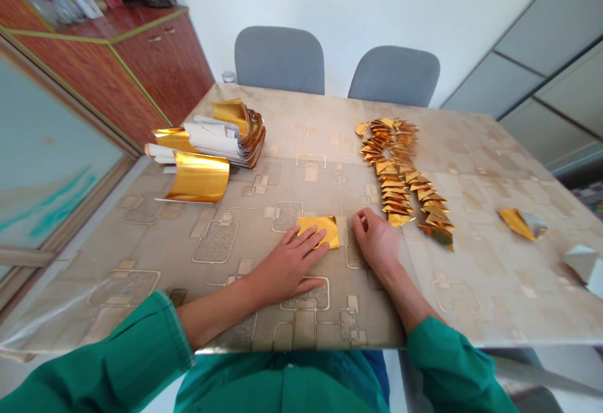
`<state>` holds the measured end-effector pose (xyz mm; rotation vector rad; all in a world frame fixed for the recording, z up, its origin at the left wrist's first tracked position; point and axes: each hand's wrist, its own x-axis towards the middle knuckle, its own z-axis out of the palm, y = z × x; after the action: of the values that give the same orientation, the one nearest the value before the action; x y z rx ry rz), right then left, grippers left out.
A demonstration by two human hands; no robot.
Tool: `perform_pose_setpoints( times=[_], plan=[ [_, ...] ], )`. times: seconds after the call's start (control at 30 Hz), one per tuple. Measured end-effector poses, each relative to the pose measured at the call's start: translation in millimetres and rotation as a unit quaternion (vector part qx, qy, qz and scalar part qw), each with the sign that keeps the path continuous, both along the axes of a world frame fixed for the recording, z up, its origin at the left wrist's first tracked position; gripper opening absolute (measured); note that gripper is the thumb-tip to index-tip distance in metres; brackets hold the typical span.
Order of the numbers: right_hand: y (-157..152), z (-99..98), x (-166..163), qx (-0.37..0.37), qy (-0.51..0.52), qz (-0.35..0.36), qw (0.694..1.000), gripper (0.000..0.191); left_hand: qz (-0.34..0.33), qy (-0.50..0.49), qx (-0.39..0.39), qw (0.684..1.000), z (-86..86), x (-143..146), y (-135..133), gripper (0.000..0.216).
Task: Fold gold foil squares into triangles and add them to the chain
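My left hand [296,263] lies flat with its fingers spread, the fingertips pressing on a folded gold foil paper [330,231]. The paper rests on the table in front of me. My right hand [377,240] is curled closed just to the right of that paper, resting on the tabletop apart from it, and I see nothing in its fingers. Beyond the right hand, rows of folded gold foil pieces [394,187] stand packed side by side in a winding line.
A stack of gold-and-white foil sheets [219,140] sits at the back left of the patterned table [311,140]. Loose at the right lie a gold piece [518,223] and a whitish folded paper [583,265]. Two grey chairs [280,60] stand behind the far edge.
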<state>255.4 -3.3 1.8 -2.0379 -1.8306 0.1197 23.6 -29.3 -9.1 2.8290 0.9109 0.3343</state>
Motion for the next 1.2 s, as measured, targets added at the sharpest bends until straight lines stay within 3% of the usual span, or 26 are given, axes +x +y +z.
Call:
perform_pose_setpoints(
  times=[0.37, 0.67, 0.9, 0.97, 1.1, 1.2],
  plan=[
    [-1, 1.6, 7, -0.033, -0.023, -0.052, 0.998, 0.028, -0.003, -0.016, -0.006, 1.000, -2.2, -1, 0, 0.064],
    [11, -2.7, 12, 0.027, 0.028, 0.027, 0.999, 0.032, -0.002, -0.016, -0.011, 1.000, -0.6, -1, 0, 0.064],
    [6, -2.6, 14, 0.045, 0.061, 0.012, 0.997, 0.032, -0.004, -0.014, -0.004, 1.000, -1.6, -1, 1, 0.063],
    [4, -0.3, 9, 0.048, 0.080, 0.052, 0.994, 0.031, -0.005, -0.012, -0.007, 1.000, -0.1, -1, 3, 0.063],
    [0, 4.0, -11, 0.030, 0.118, 0.220, 0.968, 0.030, -0.008, -0.007, -0.013, 1.000, 2.6, 0, 7, 0.061],
    [-1, 2.2, -26, 0.019, 0.077, 0.283, 0.956, 0.020, -0.014, -0.004, -0.012, 1.000, 1.7, -1, 8, 0.063]
  ],
)
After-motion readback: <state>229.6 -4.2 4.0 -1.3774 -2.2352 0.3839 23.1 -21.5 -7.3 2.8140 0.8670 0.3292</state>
